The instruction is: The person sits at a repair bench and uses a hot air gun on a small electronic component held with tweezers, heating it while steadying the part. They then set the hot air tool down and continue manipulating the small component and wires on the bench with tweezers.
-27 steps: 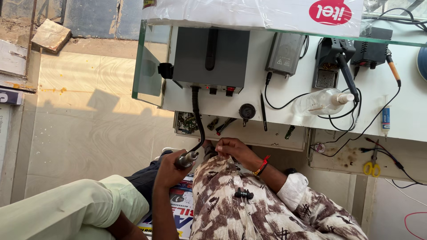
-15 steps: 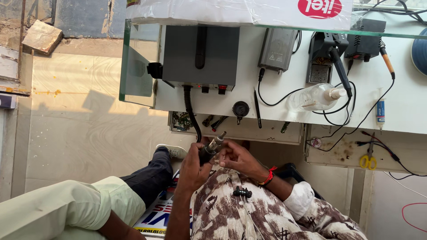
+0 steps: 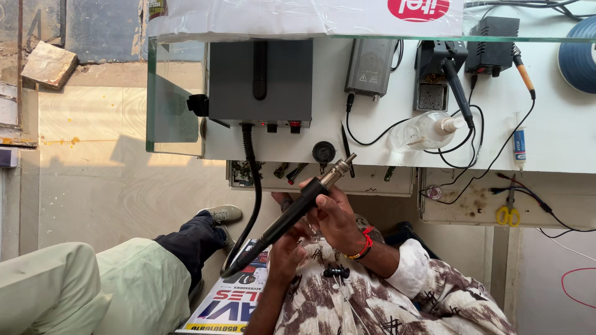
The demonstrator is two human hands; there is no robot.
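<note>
My two hands hold a black hot-air wand (image 3: 292,214) in front of my patterned shirt. Its metal nozzle (image 3: 343,166) points up and to the right, toward the white workbench edge. My right hand (image 3: 338,220), with a red thread at the wrist, wraps the upper part of the handle. Lower down, my left hand (image 3: 287,251) grips the same handle. A thick black hose (image 3: 251,167) runs from the wand's tail up to a grey rework station (image 3: 261,80) on the bench.
The white workbench (image 3: 559,142) carries a soldering iron in its stand (image 3: 456,80), a clear bottle (image 3: 425,133), a small tube (image 3: 519,146) and cables. Yellow scissors (image 3: 508,215) lie on a lower shelf. A glass panel (image 3: 174,93) stands at left. Another person's leg (image 3: 186,248) is beside me.
The wand has risen and tilted, so its nozzle now points toward the bench edge. Both hands have moved up with it.
</note>
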